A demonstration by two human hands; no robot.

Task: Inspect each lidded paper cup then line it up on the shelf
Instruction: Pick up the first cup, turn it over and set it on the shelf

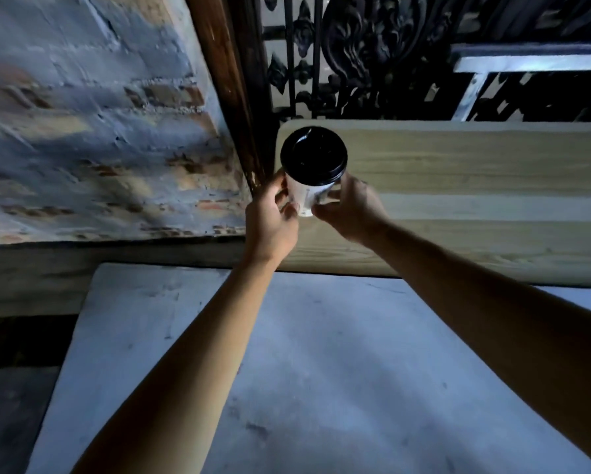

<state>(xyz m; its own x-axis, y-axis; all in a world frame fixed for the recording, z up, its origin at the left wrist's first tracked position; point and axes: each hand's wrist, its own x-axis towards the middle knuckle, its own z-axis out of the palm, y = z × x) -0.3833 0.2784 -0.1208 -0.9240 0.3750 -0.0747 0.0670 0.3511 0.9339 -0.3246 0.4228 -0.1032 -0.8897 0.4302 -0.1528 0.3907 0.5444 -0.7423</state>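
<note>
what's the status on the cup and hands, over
Left hand and right hand both gripping the paper cup, black lid on. Cup at left end of wooden shelf. Nothing in the way.

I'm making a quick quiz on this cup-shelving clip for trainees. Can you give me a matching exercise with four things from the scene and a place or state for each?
Column 1:
1. lid
2. paper cup
3. shelf
4. brick wall

Column 2:
A. pale wood, right of the cup
B. black, on top of the cup
C. painted and worn, at far left
D. white, held between left hand and right hand

Pairs: 1-B, 2-D, 3-A, 4-C
</note>
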